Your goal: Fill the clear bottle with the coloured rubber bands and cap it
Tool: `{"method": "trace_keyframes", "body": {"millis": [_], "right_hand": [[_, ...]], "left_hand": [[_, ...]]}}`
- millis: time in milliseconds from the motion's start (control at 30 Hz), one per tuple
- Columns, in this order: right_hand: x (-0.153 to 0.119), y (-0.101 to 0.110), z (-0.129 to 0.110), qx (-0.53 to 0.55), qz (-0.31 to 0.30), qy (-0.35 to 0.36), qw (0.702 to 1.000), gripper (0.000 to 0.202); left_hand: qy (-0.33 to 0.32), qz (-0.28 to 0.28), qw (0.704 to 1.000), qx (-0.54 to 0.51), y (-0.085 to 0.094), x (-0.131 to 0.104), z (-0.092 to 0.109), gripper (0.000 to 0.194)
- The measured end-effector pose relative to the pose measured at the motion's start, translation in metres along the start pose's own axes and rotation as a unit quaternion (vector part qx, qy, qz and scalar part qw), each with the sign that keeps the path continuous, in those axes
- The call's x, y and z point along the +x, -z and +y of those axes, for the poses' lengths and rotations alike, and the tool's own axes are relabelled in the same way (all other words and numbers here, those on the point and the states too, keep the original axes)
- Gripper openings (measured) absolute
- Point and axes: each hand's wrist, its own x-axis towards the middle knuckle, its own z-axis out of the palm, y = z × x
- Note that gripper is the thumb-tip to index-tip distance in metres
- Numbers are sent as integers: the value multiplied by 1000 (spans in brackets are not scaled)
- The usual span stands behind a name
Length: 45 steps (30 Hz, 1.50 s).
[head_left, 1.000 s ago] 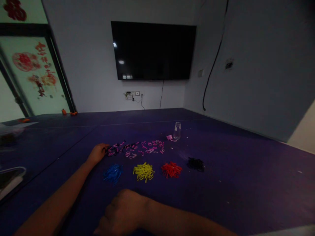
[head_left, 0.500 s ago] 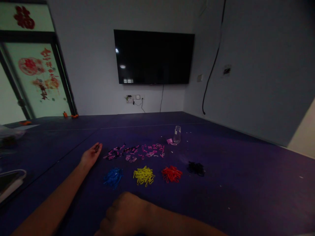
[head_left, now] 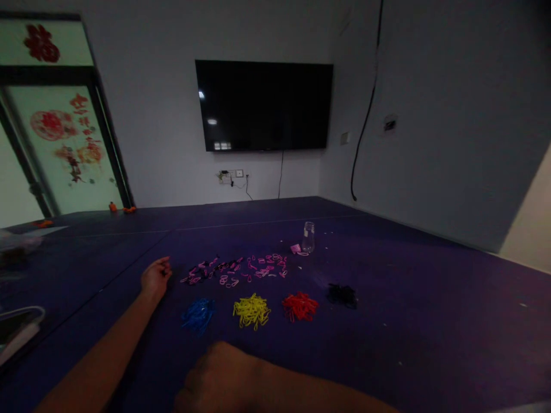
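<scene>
My left hand [head_left: 155,279] rests at the left end of the loose bands, its fingers curled around something small and dark that looks like black rubber bands. Beside it, pink and black rubber bands [head_left: 235,268] lie scattered in a strip. Close to me, my right hand [head_left: 219,376] is closed with its back up; whatever its fingers hold is hidden. Between the hands and the strip sit a blue rubber band pile [head_left: 198,315], a yellow pile [head_left: 252,311], a red pile [head_left: 300,306] and a black pile [head_left: 342,295].
A clear glass jar [head_left: 309,237] stands upright behind the bands, with a small pink tag [head_left: 295,249] beside it. At the left edge lie a device with a white cable [head_left: 21,330] and a plastic bag [head_left: 19,244]. A television [head_left: 264,106] hangs on the wall.
My left hand has drawn slightly left and down, and its fingers have curled in more over the dark bands. My right hand has shifted little; the view tilted slightly.
</scene>
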Motion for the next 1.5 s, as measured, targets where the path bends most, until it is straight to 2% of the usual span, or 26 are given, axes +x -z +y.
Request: {"method": "trace_keyframes", "body": {"millis": [133, 200, 300, 533, 733, 967, 1067, 1200, 1367, 1500], "right_hand": [[-5, -2, 3, -3, 9, -14, 1000, 41], [-6, -3, 4, 0, 8, -11, 1000, 40], [-4, -2, 5, 5, 10, -11, 1000, 39], [2, 3, 3, 18, -20, -25, 999, 38], [-5, 9, 3, 16, -16, -2, 1000, 38], [-4, 9, 4, -2, -31, 11, 999, 32], [-4, 6, 5, 2, -11, 8, 1000, 37], [-5, 5, 4, -5, 4, 1, 1000, 40], [-6, 12, 4, -13, -6, 3, 1000, 33], [-6, 14, 5, -3, -18, 4, 1000, 35]], "left_hand": [[-91, -20, 984, 150, -12, -1, -2, 21], [-132, -56, 962, 234, -18, -3, -2, 21], [-174, -113, 913, 352, -21, -6, -2, 20], [-224, -176, 802, 526, -18, -11, -1, 24], [-232, -177, 753, 590, -18, -13, 2, 26], [-235, -171, 732, 616, -18, -11, 3, 26], [-237, -164, 733, 616, -18, -9, 1, 26], [-246, -181, 735, 606, -17, -8, 1, 26], [-240, -191, 740, 599, -16, -10, 2, 26], [-226, -190, 757, 583, -17, -9, 2, 24]]}}
